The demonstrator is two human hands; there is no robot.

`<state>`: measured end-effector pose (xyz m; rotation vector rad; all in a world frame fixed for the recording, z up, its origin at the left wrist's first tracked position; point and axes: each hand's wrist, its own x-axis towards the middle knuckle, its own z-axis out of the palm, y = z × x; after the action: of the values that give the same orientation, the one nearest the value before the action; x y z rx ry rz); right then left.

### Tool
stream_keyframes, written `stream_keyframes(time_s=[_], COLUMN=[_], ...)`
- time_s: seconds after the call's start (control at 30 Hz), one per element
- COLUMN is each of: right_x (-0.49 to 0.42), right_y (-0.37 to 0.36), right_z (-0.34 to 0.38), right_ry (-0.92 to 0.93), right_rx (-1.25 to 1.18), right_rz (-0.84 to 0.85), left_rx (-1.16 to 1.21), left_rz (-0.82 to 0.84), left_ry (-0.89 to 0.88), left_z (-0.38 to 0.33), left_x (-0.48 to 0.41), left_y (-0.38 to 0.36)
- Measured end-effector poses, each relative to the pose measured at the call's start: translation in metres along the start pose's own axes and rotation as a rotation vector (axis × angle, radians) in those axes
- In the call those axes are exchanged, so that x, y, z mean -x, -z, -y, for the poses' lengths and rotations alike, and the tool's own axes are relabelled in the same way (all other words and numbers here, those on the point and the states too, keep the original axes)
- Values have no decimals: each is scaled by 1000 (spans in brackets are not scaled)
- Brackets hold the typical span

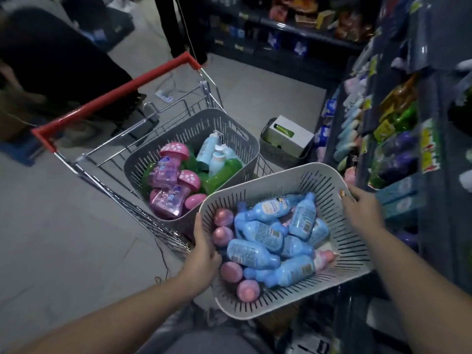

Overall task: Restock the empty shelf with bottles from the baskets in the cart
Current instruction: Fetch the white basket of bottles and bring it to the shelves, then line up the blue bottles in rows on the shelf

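I hold a white slotted basket [329, 185] in the air between the cart and the shelves. My left hand [204, 254] grips its left rim and my right hand [362, 208] grips its right rim. Inside lie several blue bottles [258, 232] and several pink-capped bottles [223, 217]. A grey basket [178, 134] sits in the wire cart [122, 190] with the red handle [115, 97], holding pink mushroom-capped bottles [166, 169], green bottles [222, 173] and pale blue pump bottles [212, 146].
Stocked shelves [398, 139] run along the right side. A small grey basket with a white box [288, 139] stands on the floor by the shelf foot. A person in dark clothes [58, 65] is at the left, and another stands behind the cart.
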<state>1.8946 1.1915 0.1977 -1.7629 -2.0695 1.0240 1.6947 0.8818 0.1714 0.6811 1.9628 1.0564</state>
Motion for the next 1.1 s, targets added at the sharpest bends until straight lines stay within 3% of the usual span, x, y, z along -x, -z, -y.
stream_keyframes(time_s=[0.27,0.63,1.1], right_x=[-15,-29,-30], right_y=[-26,-57,-69], right_z=[23,40,37], right_ry=[166,274,177], right_rx=[93,169,335], right_rz=[188,258,299], left_rx=[214,146,159], left_rz=[-127,-222,-241], left_ry=[137,176,203], left_z=[22,37,35], left_x=[28,31,25], left_y=[-8,-11,-14])
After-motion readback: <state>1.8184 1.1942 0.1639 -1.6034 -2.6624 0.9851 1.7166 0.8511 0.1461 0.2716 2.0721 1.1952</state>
